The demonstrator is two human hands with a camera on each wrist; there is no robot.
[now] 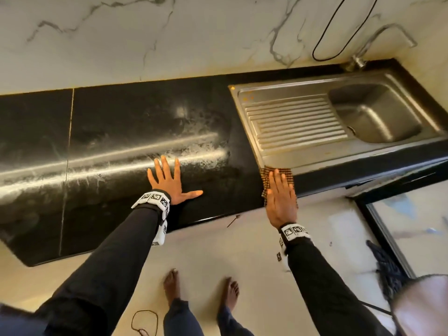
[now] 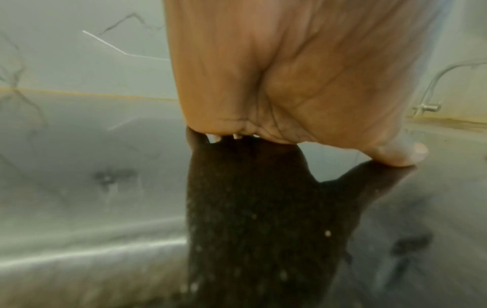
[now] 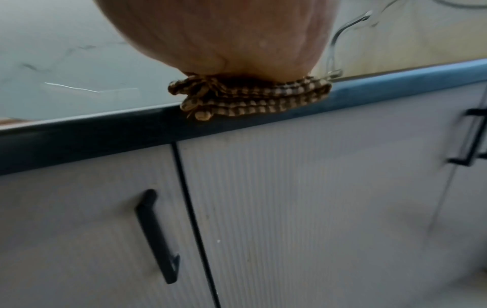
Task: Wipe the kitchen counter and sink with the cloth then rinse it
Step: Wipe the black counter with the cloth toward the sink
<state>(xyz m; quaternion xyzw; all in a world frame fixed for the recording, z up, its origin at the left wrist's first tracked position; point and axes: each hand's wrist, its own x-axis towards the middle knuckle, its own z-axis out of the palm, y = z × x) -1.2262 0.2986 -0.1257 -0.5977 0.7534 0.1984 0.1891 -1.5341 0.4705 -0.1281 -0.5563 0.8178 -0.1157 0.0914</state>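
Observation:
A brown checked cloth [image 1: 265,180] lies folded at the front edge of the black counter [image 1: 116,122], just below the sink's drainboard corner. My right hand [image 1: 281,195] presses flat on it with straight fingers; in the right wrist view the cloth [image 3: 250,98] bunches under the palm [image 3: 237,41] on the counter lip. My left hand [image 1: 169,180] rests flat on the bare counter, fingers spread; the left wrist view shows the palm [image 2: 290,73] and its dark reflection. The steel sink [image 1: 373,112] with ribbed drainboard [image 1: 295,122] sits to the right, its tap [image 1: 388,35] behind.
Pale wipe streaks [image 1: 145,154] cross the counter. A black cable [image 1: 339,32] hangs on the marble wall. White cabinet doors with black handles [image 3: 158,235] stand below the counter. My bare feet [image 1: 201,289] are on the floor, with a dark mop head [image 1: 385,270] at right.

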